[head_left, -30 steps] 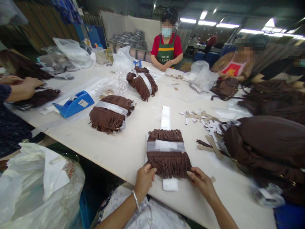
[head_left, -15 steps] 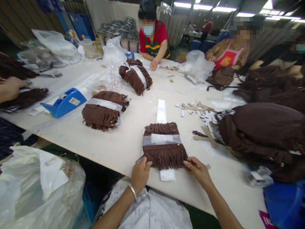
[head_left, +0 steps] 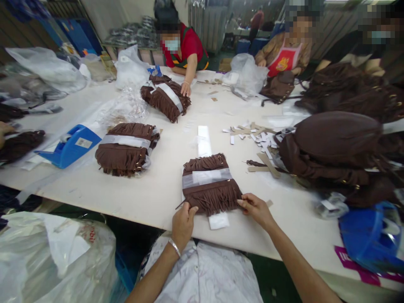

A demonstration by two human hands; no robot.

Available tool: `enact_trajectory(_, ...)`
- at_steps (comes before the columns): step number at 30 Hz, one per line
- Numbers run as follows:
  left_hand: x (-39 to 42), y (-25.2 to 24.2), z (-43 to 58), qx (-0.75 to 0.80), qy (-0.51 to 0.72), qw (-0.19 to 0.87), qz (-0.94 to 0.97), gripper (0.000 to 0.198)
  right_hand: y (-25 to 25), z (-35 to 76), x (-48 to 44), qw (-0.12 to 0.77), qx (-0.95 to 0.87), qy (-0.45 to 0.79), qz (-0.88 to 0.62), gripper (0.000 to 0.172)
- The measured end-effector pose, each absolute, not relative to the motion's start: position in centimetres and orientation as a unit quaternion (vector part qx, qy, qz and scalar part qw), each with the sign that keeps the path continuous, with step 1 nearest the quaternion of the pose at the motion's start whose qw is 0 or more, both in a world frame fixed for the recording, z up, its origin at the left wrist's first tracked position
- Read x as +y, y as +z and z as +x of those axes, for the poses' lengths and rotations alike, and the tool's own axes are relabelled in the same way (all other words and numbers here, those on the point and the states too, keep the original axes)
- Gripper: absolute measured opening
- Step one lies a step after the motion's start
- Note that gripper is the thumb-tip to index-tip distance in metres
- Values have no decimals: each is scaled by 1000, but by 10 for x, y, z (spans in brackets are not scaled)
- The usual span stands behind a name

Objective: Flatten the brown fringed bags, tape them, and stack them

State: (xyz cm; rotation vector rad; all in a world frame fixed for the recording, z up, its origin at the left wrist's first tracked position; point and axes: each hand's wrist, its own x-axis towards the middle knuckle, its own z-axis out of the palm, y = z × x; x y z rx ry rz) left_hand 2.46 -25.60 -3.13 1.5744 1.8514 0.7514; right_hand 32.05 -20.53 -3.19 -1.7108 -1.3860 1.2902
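A brown fringed piece [head_left: 210,185] lies flat on the white table [head_left: 176,168] near its front edge, with a pale band across its middle and a white strip [head_left: 205,145] running under it. My left hand [head_left: 183,221] pinches the fringe at its lower left corner. My right hand [head_left: 255,208] is closed on the fringe at the lower right corner.
A second banded fringed bundle [head_left: 126,147] lies to the left beside a blue tape dispenser [head_left: 67,145]. A third bundle [head_left: 166,99] is under another person's hand. Paper scraps [head_left: 255,139] and brown bags [head_left: 337,151] lie right. A plastic bag [head_left: 53,252] sits below left.
The view tilted down and shifted right; my hands stay on the fringed piece's lower corners. The person opposite has reached an arm down onto the far bundle.
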Motion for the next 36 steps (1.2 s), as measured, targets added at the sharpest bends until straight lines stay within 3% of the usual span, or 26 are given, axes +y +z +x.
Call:
enact_trajectory(25,-268,-31,21,657,297,277,635,17,-40,323,-207,313,-539,481,-617,32)
enact_trajectory(36,-263,-31,23,667,281,228,652,25,-34,322,-206,317,-529,475,-628,31)
